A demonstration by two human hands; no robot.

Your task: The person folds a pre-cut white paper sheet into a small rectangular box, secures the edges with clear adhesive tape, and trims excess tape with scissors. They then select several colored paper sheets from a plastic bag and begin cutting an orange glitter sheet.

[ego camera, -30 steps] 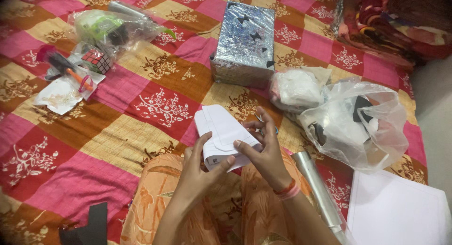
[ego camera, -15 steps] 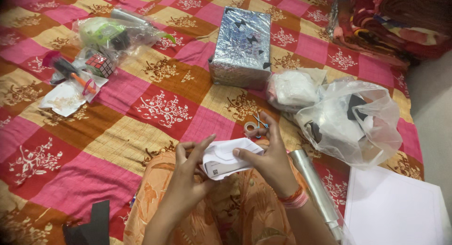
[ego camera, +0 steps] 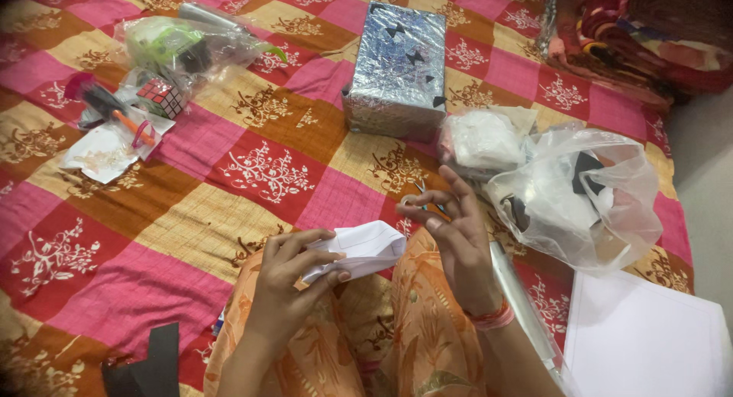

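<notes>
I am holding a folded white paper (ego camera: 359, 248) over my lap, above the checked bedspread (ego camera: 191, 214); it is already creased into a thick wad, and I judge the folding only partly done, since its edges are lying loose and uneven; my left hand (ego camera: 294, 271) is pinching the paper's near end between thumb and fingers, closed firmly on it; my right hand (ego camera: 458, 233) is hovering just beside the paper's far end, fingers spread and half curled, gripping nothing; a silver wrapped box (ego camera: 397, 61) is sitting well beyond.
</notes>
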